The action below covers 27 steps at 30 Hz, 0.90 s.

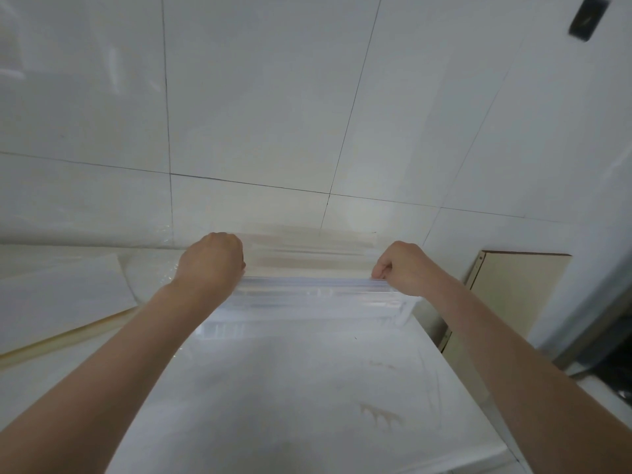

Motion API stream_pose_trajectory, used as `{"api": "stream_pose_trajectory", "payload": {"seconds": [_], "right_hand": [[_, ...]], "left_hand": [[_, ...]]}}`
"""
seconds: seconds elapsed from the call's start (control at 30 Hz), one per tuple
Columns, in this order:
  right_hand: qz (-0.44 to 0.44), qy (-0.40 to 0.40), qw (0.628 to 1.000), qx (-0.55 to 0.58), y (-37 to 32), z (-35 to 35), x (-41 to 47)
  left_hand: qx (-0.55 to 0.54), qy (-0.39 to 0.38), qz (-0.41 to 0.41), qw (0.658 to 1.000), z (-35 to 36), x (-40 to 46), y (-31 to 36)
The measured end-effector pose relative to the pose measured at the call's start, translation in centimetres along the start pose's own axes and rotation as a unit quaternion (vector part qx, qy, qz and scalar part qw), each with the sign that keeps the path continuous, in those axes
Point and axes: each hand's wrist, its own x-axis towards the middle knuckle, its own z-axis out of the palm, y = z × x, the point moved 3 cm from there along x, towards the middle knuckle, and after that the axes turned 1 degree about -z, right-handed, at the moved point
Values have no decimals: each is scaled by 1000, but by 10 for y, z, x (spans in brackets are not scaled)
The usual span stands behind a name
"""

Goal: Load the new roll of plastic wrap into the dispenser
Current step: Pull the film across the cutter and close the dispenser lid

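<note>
Both fists curled, left hand (pixel 212 260) and right hand (pixel 403 268) gripping the ends of the clear dispenser (pixel 318 295) at the counter's (pixel 290 405) far edge; roll too blurred to tell; keep both ends level.

Two bare forearms come into the head view from its lower corners and reach over the white worktop (pixel 307 405), with no sleeve, cuff or glove on either as far as the picture's edge. The left hand (pixel 212 260) and the right hand (pixel 403 268) carry no ring, watch, bracelet or strap on their visible backs and wrists. The fingertips are mostly hidden, so the nails cannot be judged.
</note>
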Motion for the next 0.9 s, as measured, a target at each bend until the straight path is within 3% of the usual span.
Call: {"api": "stream_pose_trajectory", "payload": {"seconds": [0.17,0.3,0.4,0.9], "right_hand": [[-1,-30,1000,7,-17,9,1],[9,-37,999,-19,-20,20,9],[10,-27,999,-40,-23,22,10],[68,-9,992,-103,-25,14,12]], "left_hand": [[16,5,9,1000,-5,-5,-1],[158,46,37,986,-10,-10,-10],[205,23,36,978,-11,-12,-13],[198,43,35,979,-7,-13,-6]]}}
